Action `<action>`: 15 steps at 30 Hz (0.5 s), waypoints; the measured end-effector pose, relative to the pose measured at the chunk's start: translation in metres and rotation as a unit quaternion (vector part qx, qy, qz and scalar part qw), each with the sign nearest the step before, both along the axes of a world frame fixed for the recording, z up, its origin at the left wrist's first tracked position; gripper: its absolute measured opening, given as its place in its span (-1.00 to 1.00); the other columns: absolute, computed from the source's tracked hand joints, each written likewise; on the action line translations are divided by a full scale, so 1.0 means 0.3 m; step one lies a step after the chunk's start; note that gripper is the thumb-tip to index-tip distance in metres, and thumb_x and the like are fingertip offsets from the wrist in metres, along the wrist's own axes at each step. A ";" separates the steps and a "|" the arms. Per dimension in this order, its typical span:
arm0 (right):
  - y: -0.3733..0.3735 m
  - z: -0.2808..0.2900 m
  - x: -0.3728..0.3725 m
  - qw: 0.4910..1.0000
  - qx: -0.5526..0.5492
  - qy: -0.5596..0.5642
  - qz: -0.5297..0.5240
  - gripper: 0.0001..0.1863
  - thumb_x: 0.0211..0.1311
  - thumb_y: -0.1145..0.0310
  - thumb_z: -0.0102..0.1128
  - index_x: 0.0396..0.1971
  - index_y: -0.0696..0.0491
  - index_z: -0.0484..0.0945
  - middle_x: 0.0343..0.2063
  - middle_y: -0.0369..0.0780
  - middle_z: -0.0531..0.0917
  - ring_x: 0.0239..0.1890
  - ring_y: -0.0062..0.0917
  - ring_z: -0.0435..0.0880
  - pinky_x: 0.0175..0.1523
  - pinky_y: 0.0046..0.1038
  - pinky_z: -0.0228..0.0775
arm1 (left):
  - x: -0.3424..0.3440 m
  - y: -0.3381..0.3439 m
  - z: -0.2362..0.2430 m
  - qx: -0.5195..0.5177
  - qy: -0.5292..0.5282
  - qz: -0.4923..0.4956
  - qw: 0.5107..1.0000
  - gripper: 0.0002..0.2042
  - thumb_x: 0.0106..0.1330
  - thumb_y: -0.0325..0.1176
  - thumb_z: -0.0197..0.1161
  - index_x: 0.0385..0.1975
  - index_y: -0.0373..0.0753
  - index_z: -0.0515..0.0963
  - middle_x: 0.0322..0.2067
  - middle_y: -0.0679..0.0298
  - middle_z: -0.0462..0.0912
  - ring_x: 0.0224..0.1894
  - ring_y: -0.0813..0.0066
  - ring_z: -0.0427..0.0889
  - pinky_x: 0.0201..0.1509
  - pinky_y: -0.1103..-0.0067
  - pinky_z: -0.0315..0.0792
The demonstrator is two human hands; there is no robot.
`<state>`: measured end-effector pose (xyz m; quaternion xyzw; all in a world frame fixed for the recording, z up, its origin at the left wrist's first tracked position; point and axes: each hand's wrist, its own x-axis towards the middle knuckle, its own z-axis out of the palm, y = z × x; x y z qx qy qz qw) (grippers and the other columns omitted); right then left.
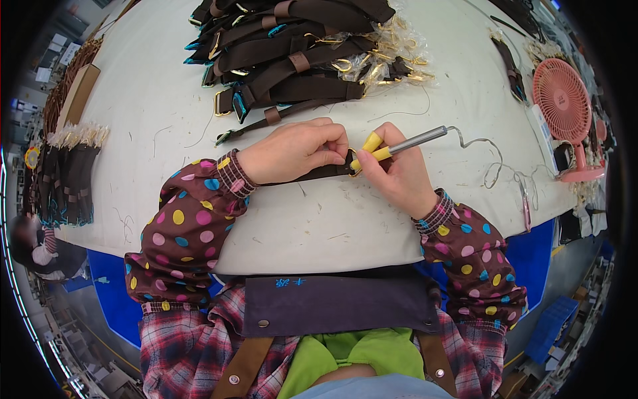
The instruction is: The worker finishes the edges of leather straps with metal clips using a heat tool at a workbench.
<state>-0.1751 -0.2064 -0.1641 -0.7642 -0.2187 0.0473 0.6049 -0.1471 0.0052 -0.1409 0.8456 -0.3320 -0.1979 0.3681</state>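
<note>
A: Where is the work held?

B: Over a white desk [319,229], at the centre. The end of a dark strap [324,173] fitted with a gold-coloured ring [353,174] is pinched by the left grip [292,153], fingertips drawn together. A pen-like tool [420,139], grey at the rear, is held closely in the right grip [402,176], its front end angled at the ring.

A: What could go wrong?

B: The left fingertips could be struck if the tool is slipped off the ring, since they are placed just beside it. The strap could be scuffed by the same slip. Whether the tip is hot cannot be told.

A: And the cord [475,141]?

B: It is looped loosely to the right; if it is snagged, the tool could be tugged off line.
</note>
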 end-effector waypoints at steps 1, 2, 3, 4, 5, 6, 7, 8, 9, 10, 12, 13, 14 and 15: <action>0.000 0.000 0.000 1.000 0.000 0.000 -0.001 -0.83 0.20 0.47 0.18 -0.40 0.14 0.34 -0.60 -0.30 0.54 -0.57 -0.72 0.57 -0.50 -0.66 0.36 | 0.001 0.000 0.000 0.000 0.001 0.001 1.000 -0.92 0.27 -0.46 0.18 -0.35 -0.28 0.43 -0.34 0.25 0.46 -0.28 0.39 0.49 -0.21 0.54 0.41; 0.000 0.000 0.001 1.000 0.000 0.000 -0.001 -0.83 0.20 0.47 0.18 -0.40 0.14 0.34 -0.60 -0.30 0.54 -0.57 -0.72 0.57 -0.50 -0.66 0.36 | 0.001 0.001 -0.001 0.000 0.001 0.001 1.000 -0.92 0.27 -0.46 0.18 -0.35 -0.28 0.43 -0.34 0.25 0.46 -0.28 0.39 0.49 -0.21 0.54 0.41; 0.000 0.001 0.001 1.000 0.000 -0.001 -0.003 -0.83 0.20 0.47 0.18 -0.40 0.14 0.34 -0.60 -0.31 0.54 -0.58 -0.73 0.57 -0.51 -0.67 0.35 | 0.002 0.002 -0.002 -0.001 -0.003 -0.002 1.000 -0.92 0.27 -0.46 0.18 -0.35 -0.28 0.43 -0.34 0.25 0.46 -0.28 0.39 0.49 -0.21 0.54 0.41; 0.000 0.002 0.002 1.000 -0.001 -0.003 -0.004 -0.84 0.20 0.47 0.18 -0.40 0.14 0.34 -0.60 -0.31 0.54 -0.58 -0.73 0.56 -0.51 -0.67 0.35 | 0.003 0.003 -0.004 -0.002 -0.008 -0.004 1.000 -0.93 0.27 -0.46 0.17 -0.35 -0.28 0.43 -0.34 0.25 0.46 -0.28 0.39 0.49 -0.22 0.54 0.41; -0.001 0.002 0.002 1.000 -0.001 -0.003 -0.004 -0.84 0.20 0.47 0.18 -0.40 0.14 0.34 -0.60 -0.31 0.54 -0.58 -0.73 0.56 -0.51 -0.67 0.35 | 0.004 0.003 -0.006 -0.002 -0.008 -0.004 1.000 -0.93 0.27 -0.46 0.17 -0.35 -0.28 0.43 -0.34 0.25 0.46 -0.28 0.39 0.49 -0.22 0.54 0.41; -0.001 0.003 0.003 1.000 -0.005 -0.002 -0.004 -0.84 0.20 0.47 0.17 -0.40 0.14 0.35 -0.61 -0.31 0.53 -0.58 -0.74 0.56 -0.51 -0.67 0.34 | 0.005 0.004 -0.007 -0.006 -0.013 -0.005 1.000 -0.93 0.27 -0.46 0.17 -0.35 -0.28 0.43 -0.34 0.25 0.46 -0.28 0.39 0.49 -0.22 0.54 0.40; -0.002 0.004 0.004 1.000 -0.010 -0.001 -0.004 -0.84 0.19 0.47 0.17 -0.40 0.14 0.35 -0.61 -0.32 0.53 -0.58 -0.74 0.56 -0.51 -0.67 0.34 | 0.006 0.005 -0.008 -0.009 -0.018 -0.005 1.000 -0.93 0.27 -0.47 0.17 -0.35 -0.28 0.43 -0.34 0.25 0.47 -0.29 0.39 0.49 -0.22 0.54 0.40; -0.002 0.002 0.005 1.000 -0.010 -0.001 -0.004 -0.84 0.19 0.47 0.17 -0.40 0.14 0.35 -0.61 -0.32 0.53 -0.58 -0.74 0.56 -0.51 -0.67 0.34 | 0.005 0.005 -0.011 -0.009 -0.018 -0.005 1.000 -0.93 0.27 -0.47 0.17 -0.35 -0.28 0.43 -0.34 0.25 0.47 -0.29 0.39 0.49 -0.22 0.54 0.40; -0.002 0.000 0.005 1.000 -0.011 -0.001 -0.003 -0.84 0.20 0.48 0.17 -0.39 0.14 0.35 -0.60 -0.31 0.53 -0.59 -0.74 0.55 -0.51 -0.67 0.34 | 0.004 0.006 -0.014 -0.018 -0.015 0.000 1.000 -0.92 0.29 -0.46 0.16 -0.34 -0.28 0.42 -0.36 0.27 0.46 -0.31 0.44 0.49 -0.24 0.56 0.40; -0.002 0.000 0.005 1.000 -0.012 -0.002 -0.001 -0.84 0.20 0.49 0.17 -0.39 0.14 0.34 -0.59 -0.31 0.53 -0.59 -0.74 0.55 -0.51 -0.67 0.35 | 0.003 0.006 -0.014 -0.027 -0.013 0.005 1.000 -0.92 0.31 -0.45 0.15 -0.33 -0.28 0.40 -0.38 0.29 0.45 -0.33 0.49 0.49 -0.26 0.57 0.39; 0.003 0.003 0.000 1.000 0.009 0.003 -0.008 -0.84 0.20 0.50 0.17 -0.38 0.15 0.34 -0.59 -0.32 0.52 -0.59 -0.75 0.54 -0.51 -0.67 0.35 | 0.001 0.006 -0.014 -0.034 0.015 0.029 0.999 -0.92 0.34 -0.43 0.13 -0.32 -0.27 0.39 -0.40 0.33 0.44 -0.37 0.57 0.48 -0.31 0.61 0.40; 0.007 0.004 -0.003 0.999 0.030 0.008 -0.015 -0.84 0.21 0.51 0.16 -0.37 0.15 0.34 -0.58 -0.32 0.52 -0.59 -0.75 0.53 -0.51 -0.67 0.36 | -0.001 0.005 -0.014 -0.040 0.042 0.052 0.997 -0.91 0.36 -0.41 0.11 -0.31 -0.26 0.37 -0.43 0.36 0.42 -0.40 0.65 0.47 -0.37 0.65 0.40; 0.008 0.004 -0.003 0.999 0.030 0.007 -0.015 -0.84 0.21 0.51 0.16 -0.37 0.15 0.34 -0.58 -0.32 0.52 -0.59 -0.75 0.53 -0.51 -0.67 0.36 | -0.003 0.003 -0.008 -0.041 0.041 0.051 0.997 -0.91 0.36 -0.41 0.11 -0.31 -0.26 0.37 -0.43 0.36 0.42 -0.40 0.65 0.47 -0.37 0.65 0.40; 0.009 0.002 -0.003 0.999 0.039 0.009 -0.019 -0.84 0.22 0.52 0.16 -0.37 0.15 0.34 -0.58 -0.32 0.51 -0.58 -0.76 0.53 -0.51 -0.68 0.36 | -0.007 0.000 0.002 -0.036 0.084 0.076 0.993 -0.91 0.38 -0.38 0.08 -0.30 -0.24 0.36 -0.44 0.38 0.41 -0.42 0.70 0.45 -0.43 0.69 0.39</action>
